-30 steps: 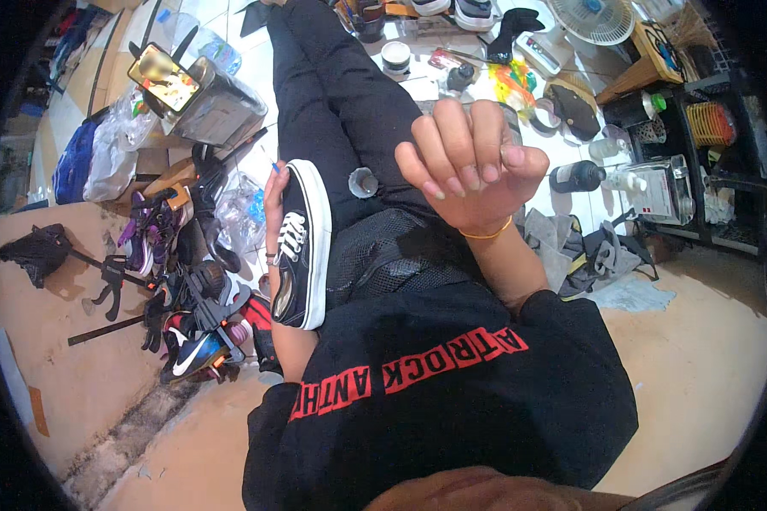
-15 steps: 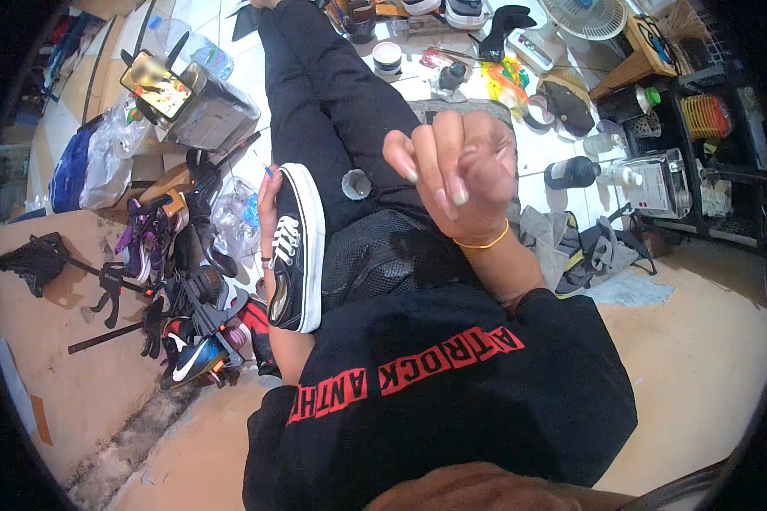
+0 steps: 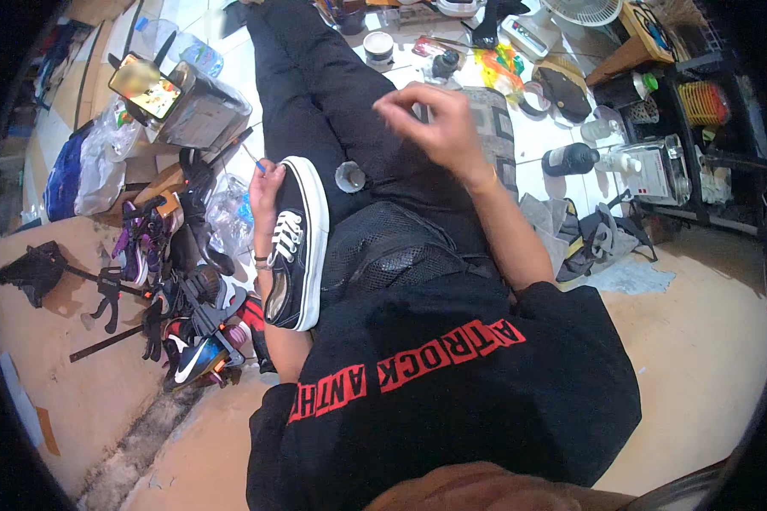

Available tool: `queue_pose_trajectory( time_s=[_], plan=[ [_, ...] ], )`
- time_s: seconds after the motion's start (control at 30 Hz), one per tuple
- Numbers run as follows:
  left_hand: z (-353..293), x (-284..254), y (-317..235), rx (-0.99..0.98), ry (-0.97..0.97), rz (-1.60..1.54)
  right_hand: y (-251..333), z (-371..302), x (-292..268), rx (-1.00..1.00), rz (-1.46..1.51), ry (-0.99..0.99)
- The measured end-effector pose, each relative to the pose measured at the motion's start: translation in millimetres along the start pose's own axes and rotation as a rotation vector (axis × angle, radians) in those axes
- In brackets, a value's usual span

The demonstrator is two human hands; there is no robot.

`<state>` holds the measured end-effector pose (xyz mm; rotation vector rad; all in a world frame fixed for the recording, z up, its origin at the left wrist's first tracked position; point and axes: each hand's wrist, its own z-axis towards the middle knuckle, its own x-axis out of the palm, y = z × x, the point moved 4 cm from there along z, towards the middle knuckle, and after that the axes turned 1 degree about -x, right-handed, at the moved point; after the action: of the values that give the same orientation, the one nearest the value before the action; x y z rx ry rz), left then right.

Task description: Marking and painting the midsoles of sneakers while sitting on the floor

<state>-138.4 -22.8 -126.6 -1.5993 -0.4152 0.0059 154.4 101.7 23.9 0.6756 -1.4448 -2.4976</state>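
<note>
A black sneaker (image 3: 291,247) with white laces and a white sole lies tilted along my left forearm, its toe pointing away from me. My left hand (image 3: 267,186) is beside the toe, closed around a thin stick (image 3: 252,159) with a blue part; I cannot tell its exact kind. Part of that hand is hidden behind the shoe. My right hand (image 3: 439,123) hangs in the air over my right leg, fingers curled toward the thumb, slightly smeared; nothing shows in it. Between my legs sits a small pale cup (image 3: 349,176).
Clamps and shoes (image 3: 192,315) are heaped at the left, near a phone (image 3: 149,85) on a holder by a metal can (image 3: 203,115). At the right stand a dark bottle (image 3: 571,159) and a black rack (image 3: 699,153). A round tub (image 3: 379,47) stands beyond my legs.
My right hand has lifted away from me and to the left, its fingers drawing in toward the thumb. The stick in my left hand shows more; the sneaker stays against my forearm.
</note>
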Motion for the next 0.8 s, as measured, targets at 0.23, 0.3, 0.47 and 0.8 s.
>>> queue_pose_trajectory(
  time_s=[0.23,0.3,0.47,0.8],
  plan=[
    [5.8,19.5,-18.0,-0.005,-0.014,0.043,-70.4,-43.3,-2.3,0.142,-0.396,0.079],
    [4.7,19.1,-22.2,0.002,-0.018,-0.011,-60.1,-38.1,-9.6,0.11,-0.496,0.19],
    [-5.5,54.9,-83.1,0.108,-0.034,-0.024,-74.5,-29.2,-20.8,0.281,-0.375,0.39],
    [-32.4,142.0,-172.1,0.231,0.206,0.117,19.4,0.2,3.3,-0.092,0.009,0.221]
  ],
)
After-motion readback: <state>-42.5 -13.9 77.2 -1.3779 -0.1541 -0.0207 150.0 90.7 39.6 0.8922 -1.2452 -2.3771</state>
